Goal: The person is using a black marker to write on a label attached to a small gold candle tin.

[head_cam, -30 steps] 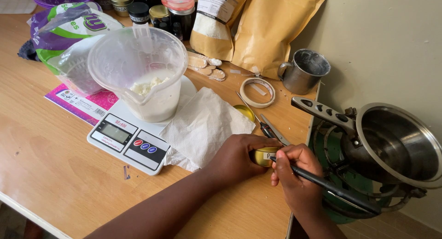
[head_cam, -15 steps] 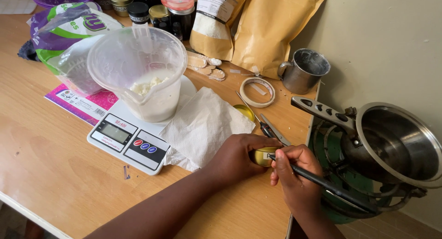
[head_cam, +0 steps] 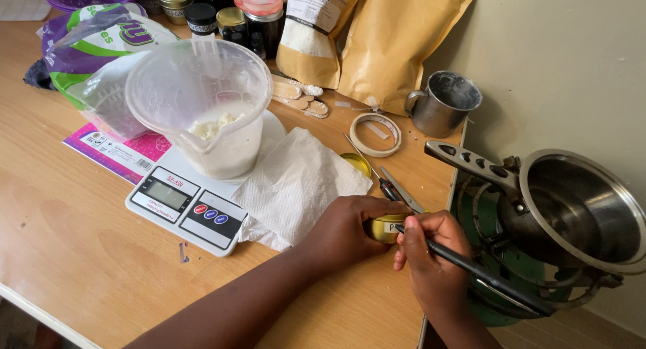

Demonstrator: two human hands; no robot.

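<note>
Gold-coloured, the small round tin [head_cam: 385,228] sits on the wooden counter [head_cam: 87,255] just right of centre in the lower half of the frame, with a white label on its side. The left hand [head_cam: 350,229] wraps it in a firm grip, fingers curled over the top, while the right hand [head_cam: 431,255] pinches a black pen [head_cam: 471,268] whose tip touches the label.

Writing here looks likely to go best with the tin pinned so it cannot roll or slide, the pen hand braced on the counter edge, and light short strokes along the curved wall.

A folded paper napkin [head_cam: 299,181] lies just left of the tin, and a digital kitchen scale [head_cam: 185,204] further left carries a clear plastic jug [head_cam: 202,100] with white flakes in the bottom. At the right edge a steel saucepan [head_cam: 582,211] rests on a burner.

Much of the tin and what is written on the label are hidden by the fingers, and the thin metal tools [head_cam: 393,184] above the hands are hard to identify
</note>
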